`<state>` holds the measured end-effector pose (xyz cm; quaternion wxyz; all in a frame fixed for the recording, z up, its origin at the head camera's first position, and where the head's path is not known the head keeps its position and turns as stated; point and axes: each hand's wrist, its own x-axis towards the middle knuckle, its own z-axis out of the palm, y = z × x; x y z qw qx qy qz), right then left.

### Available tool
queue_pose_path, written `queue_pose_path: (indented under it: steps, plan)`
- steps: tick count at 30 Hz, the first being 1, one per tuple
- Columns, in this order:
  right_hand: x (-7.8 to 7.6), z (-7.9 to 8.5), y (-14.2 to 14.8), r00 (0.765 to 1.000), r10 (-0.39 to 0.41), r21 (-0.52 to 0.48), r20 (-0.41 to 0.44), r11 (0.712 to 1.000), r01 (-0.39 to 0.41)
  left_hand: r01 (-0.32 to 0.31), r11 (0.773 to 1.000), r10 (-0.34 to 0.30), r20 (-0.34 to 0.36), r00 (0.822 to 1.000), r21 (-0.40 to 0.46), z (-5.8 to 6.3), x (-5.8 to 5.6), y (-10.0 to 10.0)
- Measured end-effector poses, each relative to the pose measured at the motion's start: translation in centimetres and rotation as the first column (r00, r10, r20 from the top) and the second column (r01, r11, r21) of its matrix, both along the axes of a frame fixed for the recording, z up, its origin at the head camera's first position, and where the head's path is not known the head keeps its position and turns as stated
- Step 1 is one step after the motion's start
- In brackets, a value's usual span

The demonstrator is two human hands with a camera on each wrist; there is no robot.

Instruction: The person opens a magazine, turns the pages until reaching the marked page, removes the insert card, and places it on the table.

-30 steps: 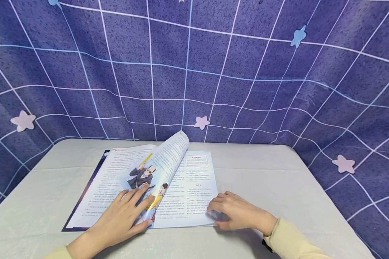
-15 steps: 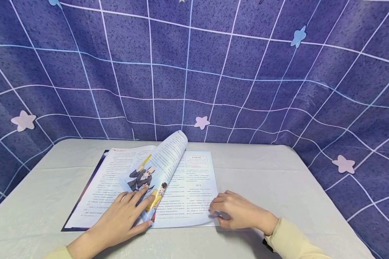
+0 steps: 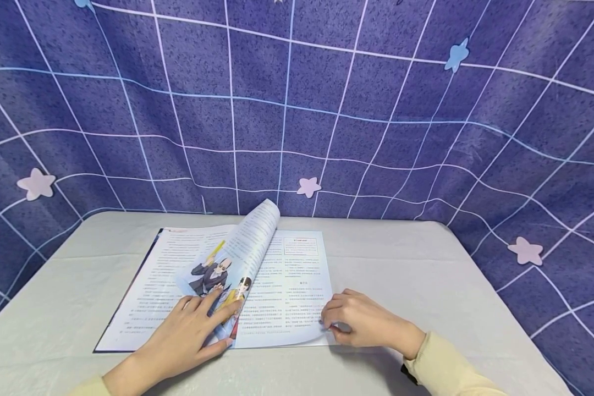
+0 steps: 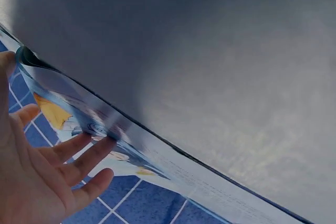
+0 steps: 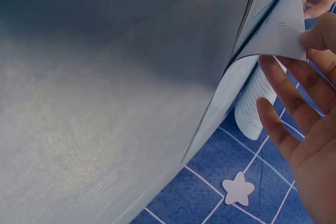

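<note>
A magazine (image 3: 304,283) lies spread on the table, full of printed text. A partly turned leaf (image 3: 254,234) with cartoon figures curls up in its middle. My left hand (image 3: 190,330) rests on that leaf, fingers spread; in the left wrist view its fingertips (image 4: 107,142) touch the picture. At the lower right corner, my right hand (image 3: 358,322) pinches a page between thumb and fingers. The right wrist view shows that page corner (image 5: 286,35) bent up, its underside facing the camera, with my right hand (image 5: 310,124) around its edge.
The magazine lies on a pale cloth-covered table (image 3: 401,264). Behind it hangs a blue-purple grid-patterned curtain (image 3: 257,126) with star shapes such as a pink star (image 3: 308,187). A dark cover edge (image 3: 128,289) shows along the magazine's left side.
My right thumb and fingers have come together on the page corner, which now lifts slightly. The curled leaf has tipped a little left, and less dark cover shows at the left edge.
</note>
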<state>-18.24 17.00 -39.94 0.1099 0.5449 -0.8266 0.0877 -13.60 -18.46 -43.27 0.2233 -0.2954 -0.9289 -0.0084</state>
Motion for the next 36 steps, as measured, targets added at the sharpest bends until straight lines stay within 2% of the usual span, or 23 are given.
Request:
queue_pose_path:
  steps: [12, 21, 28, 36]
  plan:
    - [-0.1, 0.13, -0.05, 1.0, -0.003, 0.013, 0.013, 1.0, 0.003, -0.058, 0.997, 0.058, 0.009, 0.998, -0.042, 0.42, 0.02, -0.1]
    - [0.09, 0.18, 0.01, 0.998, -0.038, 0.021, 0.053, 0.999, 0.037, -0.042, 0.998, 0.04, -0.043, 0.998, -0.05, 0.19, -0.11, -0.29]
    - [0.18, 0.08, -0.03, 0.995, -0.058, 0.017, 0.079, 0.998, 0.057, -0.049, 0.998, 0.049, -0.002, 0.999, -0.047, -0.05, -0.14, -0.39]
    - [0.22, -0.01, 0.01, 0.992, -0.08, 0.013, 0.094, 0.997, 0.079, -0.008, 0.999, 0.007, -0.027, 1.0, -0.032, 0.04, -0.36, -0.39]
